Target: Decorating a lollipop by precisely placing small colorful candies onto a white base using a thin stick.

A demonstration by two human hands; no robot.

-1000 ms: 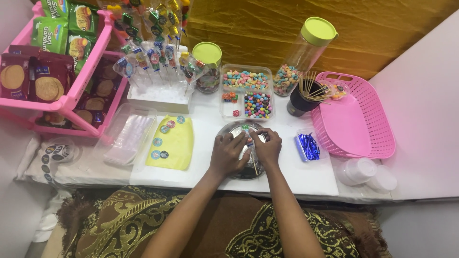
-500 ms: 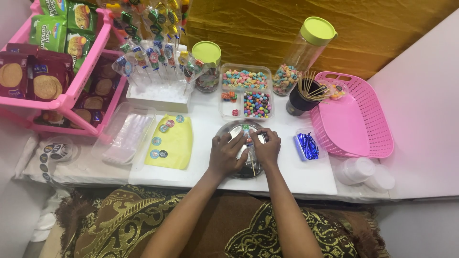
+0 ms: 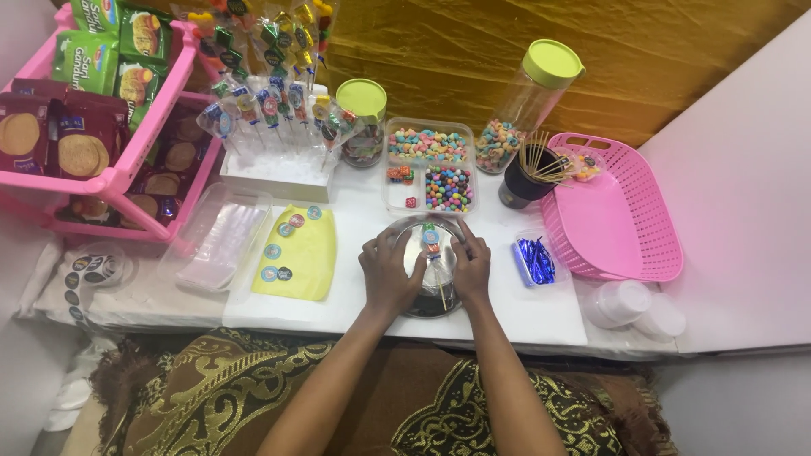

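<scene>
Both my hands rest over a round metal tray (image 3: pixel 405 232) at the table's front. My left hand (image 3: pixel 389 272) and my right hand (image 3: pixel 470 266) pinch a clear-wrapped candy skewer (image 3: pixel 433 253) between them, its round sticker near my fingertips and its thin stick pointing toward me. A yellow sheet with several round stickers (image 3: pixel 296 252) lies just left of my left hand. A small clear box of blue twist ties (image 3: pixel 534 260) sits just right of my right hand.
A divided clear box of coloured candies (image 3: pixel 428 165) stands behind the tray, with two green-lidded jars (image 3: pixel 363 122) beside it. A dark cup of skewers (image 3: pixel 528 173), a pink basket (image 3: pixel 621 215), a white block of finished candy sticks (image 3: pixel 272 173), clear bags (image 3: pixel 218 243) and a pink snack rack (image 3: pixel 93 135) surround them.
My hands have stayed over the metal tray, fingers shifting slightly on the wrapped skewer. Nothing else on the table has moved.
</scene>
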